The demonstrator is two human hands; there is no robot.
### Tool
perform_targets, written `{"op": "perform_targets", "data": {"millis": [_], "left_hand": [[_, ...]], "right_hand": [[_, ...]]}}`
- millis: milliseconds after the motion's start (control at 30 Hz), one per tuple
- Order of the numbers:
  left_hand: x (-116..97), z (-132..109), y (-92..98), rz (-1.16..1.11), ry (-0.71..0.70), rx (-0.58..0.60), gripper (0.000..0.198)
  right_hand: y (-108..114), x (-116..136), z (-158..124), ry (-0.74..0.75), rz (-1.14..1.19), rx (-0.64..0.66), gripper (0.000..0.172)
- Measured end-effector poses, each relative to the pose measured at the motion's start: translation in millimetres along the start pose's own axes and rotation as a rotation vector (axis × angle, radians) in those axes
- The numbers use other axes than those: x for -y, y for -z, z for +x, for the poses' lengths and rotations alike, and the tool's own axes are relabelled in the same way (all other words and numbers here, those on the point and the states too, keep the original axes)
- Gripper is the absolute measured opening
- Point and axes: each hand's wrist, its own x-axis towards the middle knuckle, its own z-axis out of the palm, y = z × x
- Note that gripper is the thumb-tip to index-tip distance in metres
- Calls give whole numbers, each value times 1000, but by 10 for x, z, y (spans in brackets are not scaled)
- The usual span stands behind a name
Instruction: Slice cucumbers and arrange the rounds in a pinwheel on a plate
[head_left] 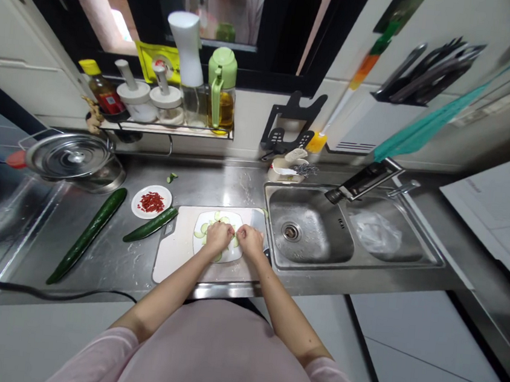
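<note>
On a pale cutting board [174, 261] lies a white plate [230, 255] with thin cucumber slices [199, 231] spread around it. My left hand [218, 236] is over the middle of the plate, its fingers closed in a pinch; what is in them is too small to make out. Close beside it, my right hand [251, 240] is pinched too, with a bit of pale green cucumber slice showing at its fingertips. At the board's right side lies a knife [268, 254], its blade partly hidden by my right hand. A cut cucumber [150, 225] touches the board's left edge.
A whole cucumber [89, 234] and a small dish [134, 204] of chopped red pieces lie to the left, near a lidded steel pot [76, 160]. Cucumber ends [171, 177] sit behind. On the right is a double sink [306, 263]; a bottle rack [165, 128] hangs above.
</note>
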Motion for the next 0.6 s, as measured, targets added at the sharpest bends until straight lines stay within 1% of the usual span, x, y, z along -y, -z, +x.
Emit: {"op": "perform_targets", "data": {"millis": [200,433,600], "left_hand": [[13,-5,-1,-1,-1,-29,21],[3,-43,6,-54,-16,-87,20],[-16,-55,-40,-41,-27,-87,20]], "right_hand": [[15,19,-12,23,-16,-2,18],[36,-9,10,4,-2,5,21],[38,-17,18,-3,-16,14,20]]}}
